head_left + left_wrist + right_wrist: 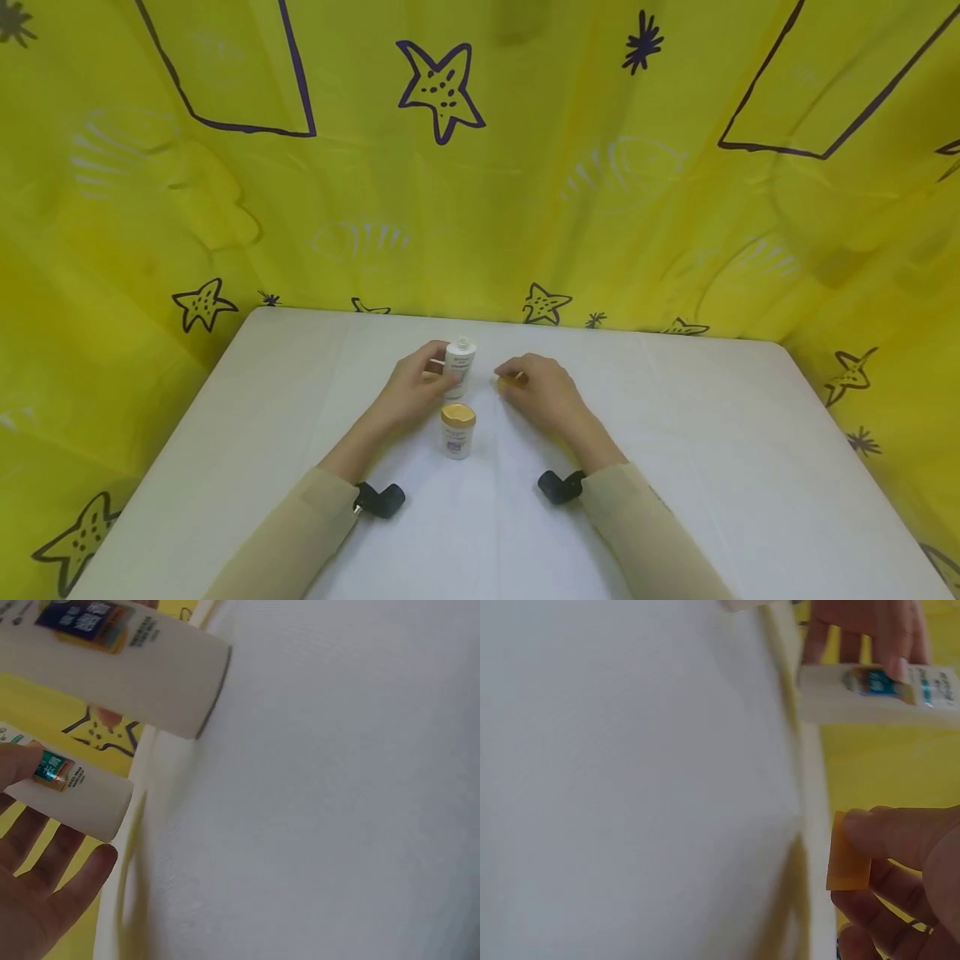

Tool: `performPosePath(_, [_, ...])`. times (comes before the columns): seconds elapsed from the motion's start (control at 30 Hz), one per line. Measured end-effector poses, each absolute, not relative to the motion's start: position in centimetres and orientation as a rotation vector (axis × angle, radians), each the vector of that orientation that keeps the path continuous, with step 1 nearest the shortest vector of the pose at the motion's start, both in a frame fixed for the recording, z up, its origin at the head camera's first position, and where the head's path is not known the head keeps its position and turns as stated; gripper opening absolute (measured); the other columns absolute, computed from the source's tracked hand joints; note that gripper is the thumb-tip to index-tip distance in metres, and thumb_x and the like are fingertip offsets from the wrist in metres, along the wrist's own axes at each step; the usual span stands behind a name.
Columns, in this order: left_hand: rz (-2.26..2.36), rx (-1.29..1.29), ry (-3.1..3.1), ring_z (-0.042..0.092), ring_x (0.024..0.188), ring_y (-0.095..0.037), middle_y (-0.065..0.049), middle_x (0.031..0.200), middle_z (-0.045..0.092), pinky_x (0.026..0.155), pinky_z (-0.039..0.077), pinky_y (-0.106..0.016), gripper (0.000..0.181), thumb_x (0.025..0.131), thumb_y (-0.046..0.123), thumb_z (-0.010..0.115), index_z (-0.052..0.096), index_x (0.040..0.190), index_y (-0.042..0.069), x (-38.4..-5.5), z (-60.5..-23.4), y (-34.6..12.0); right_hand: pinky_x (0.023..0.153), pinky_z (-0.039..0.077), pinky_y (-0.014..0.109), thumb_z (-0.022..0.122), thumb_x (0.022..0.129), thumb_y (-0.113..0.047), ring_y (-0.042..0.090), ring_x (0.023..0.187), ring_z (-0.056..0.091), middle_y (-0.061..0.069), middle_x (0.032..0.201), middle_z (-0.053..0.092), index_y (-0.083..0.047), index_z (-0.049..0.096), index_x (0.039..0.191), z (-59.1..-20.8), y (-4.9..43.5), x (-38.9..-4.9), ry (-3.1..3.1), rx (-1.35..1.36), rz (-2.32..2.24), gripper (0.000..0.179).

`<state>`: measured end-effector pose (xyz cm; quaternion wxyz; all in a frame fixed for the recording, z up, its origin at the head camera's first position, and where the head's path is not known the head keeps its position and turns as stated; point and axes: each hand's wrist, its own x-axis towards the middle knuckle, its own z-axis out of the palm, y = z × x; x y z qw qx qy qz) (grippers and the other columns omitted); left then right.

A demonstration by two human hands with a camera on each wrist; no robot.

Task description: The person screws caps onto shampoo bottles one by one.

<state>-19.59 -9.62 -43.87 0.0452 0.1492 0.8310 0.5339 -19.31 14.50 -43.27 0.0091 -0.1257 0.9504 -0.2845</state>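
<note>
My left hand (pixel 417 385) grips a white bottle (pixel 459 367) by its side, thumb across the label. The bottle's neck stands bare at the top, with no cap on it. In my right hand (pixel 546 392), just right of the bottle, an orange cap (pixel 849 859) is pinched between thumb and fingers. A second white bottle (pixel 457 442), topped with a gold cap (pixel 458 414), stands upright on the table nearer to me. Its lower part also shows large at the upper left of the left wrist view.
A white cloth covers the table (pixel 615 400). Behind and at both sides hangs a yellow curtain (pixel 495 192) with starfish and fish drawings. Black wrist cameras sit on the left cuff (pixel 381 500) and the right cuff (pixel 561 487).
</note>
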Motion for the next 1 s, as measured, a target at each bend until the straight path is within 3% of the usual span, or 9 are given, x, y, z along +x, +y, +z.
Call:
performPosePath(0.27, [1.664,0.474,2.543,0.06,0.115,-0.025,-0.005,0.129,0.063,0.097,0.053,-0.042,0.041,0.096,0.021,0.068,0.057,0.134,0.013,-18.4,-43.7,-10.3,0.089,0.054,0.038,0.074,0.09,-0.017,0.017,0.1,0.065,-0.005,0.114,0.071,-0.019,0.073,0.117,-41.8,14.7,-18.5,2.906,-0.409,-1.182,0.027])
performPosePath(0.57, [1.663,0.614,2.529,0.062,0.105,-0.023,-0.003,0.121,0.066,0.088,0.057,-0.036,0.035,0.095,0.023,0.069,0.06,0.129,0.017,-17.6,-43.6,-10.9,0.073,0.056,0.032,0.077,0.089,-0.018,0.013,0.096,0.066,-0.004,0.11,0.072,-0.017,0.072,0.113,-40.1,13.6,-17.3,2.846,-0.654,-1.531,0.025])
performPosePath(1.0, [1.658,0.806,2.53,0.061,0.103,-0.023,-0.004,0.12,0.066,0.085,0.057,-0.034,0.034,0.095,0.017,0.068,0.062,0.128,0.014,-16.8,-43.9,-11.6,0.073,0.057,0.03,0.076,0.089,-0.017,0.015,0.099,0.067,-0.002,0.112,0.071,-0.014,0.071,0.115,-39.6,12.6,-16.1,2.803,-0.857,-1.677,0.026])
